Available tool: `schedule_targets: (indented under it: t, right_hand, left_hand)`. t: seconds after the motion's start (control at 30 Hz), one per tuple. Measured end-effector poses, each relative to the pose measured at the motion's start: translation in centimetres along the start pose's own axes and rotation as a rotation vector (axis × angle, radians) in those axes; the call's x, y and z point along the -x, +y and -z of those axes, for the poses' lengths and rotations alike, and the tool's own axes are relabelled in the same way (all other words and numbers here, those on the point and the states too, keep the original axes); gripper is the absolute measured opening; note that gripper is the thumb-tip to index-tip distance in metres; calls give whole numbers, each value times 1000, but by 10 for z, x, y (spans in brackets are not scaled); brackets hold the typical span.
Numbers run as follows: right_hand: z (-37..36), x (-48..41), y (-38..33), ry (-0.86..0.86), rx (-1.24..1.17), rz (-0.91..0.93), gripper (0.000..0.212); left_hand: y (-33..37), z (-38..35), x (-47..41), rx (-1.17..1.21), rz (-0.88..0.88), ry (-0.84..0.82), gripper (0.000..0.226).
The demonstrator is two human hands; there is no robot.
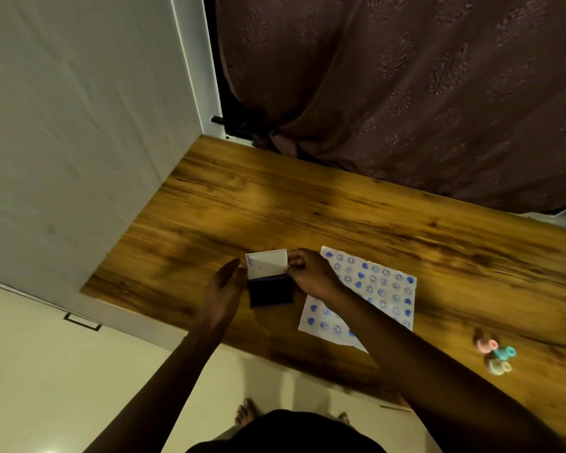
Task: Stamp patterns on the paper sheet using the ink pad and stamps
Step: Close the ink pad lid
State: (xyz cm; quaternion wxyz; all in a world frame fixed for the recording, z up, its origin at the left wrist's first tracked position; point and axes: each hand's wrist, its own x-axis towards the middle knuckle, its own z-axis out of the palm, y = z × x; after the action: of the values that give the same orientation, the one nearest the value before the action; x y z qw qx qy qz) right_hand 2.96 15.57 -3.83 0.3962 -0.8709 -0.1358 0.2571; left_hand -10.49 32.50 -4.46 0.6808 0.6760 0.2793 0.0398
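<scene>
A dark blue ink pad [271,293] lies on the wooden table [307,207] with its white lid [267,263] standing up. My right hand [311,273] pinches the lid's right edge. My left hand [223,289] rests against the pad's left side, fingers straight, touching the lid's left edge. To the right lies the white paper sheet [370,295], covered with several blue smiley and heart prints; my right forearm crosses its lower left part. Three small stamps, pink [486,344], teal [505,353] and pale yellow [499,367], lie in a cluster near the table's right front.
A brown patterned curtain [406,93] hangs behind the table's far edge. A white wall panel [79,125] borders the table's left side. Cream floor [79,371] and my bare feet [247,410] show below the table's front edge.
</scene>
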Motion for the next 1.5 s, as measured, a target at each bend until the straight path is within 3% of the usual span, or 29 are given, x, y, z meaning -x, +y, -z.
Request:
schedule_targets:
  t: [0.13,0.3,0.43,0.73,1.13,1.5]
  right_hand:
    - [3,7,4,19,-43,1,29]
    - [5,20,5,80,-64,8,33]
    - [5,28,7,112,-57,13,39]
    - [1,39,13,83,16,5,28]
    - [-14,47,21,90,76,7,29]
    - [-18,52,11,184,104,-57,19]
  left_hand:
    - [-4,-5,7,79,26,34,50]
    - [4,-11,22,110,17,67,25]
    - [-3,-13,27,104,25,95,33]
    - [-5,-15,37,-95,-25,124,34]
    - [-7,-13,41,-277,-40,127,32]
    - [-6,-13,39,-531,-105,128,31]
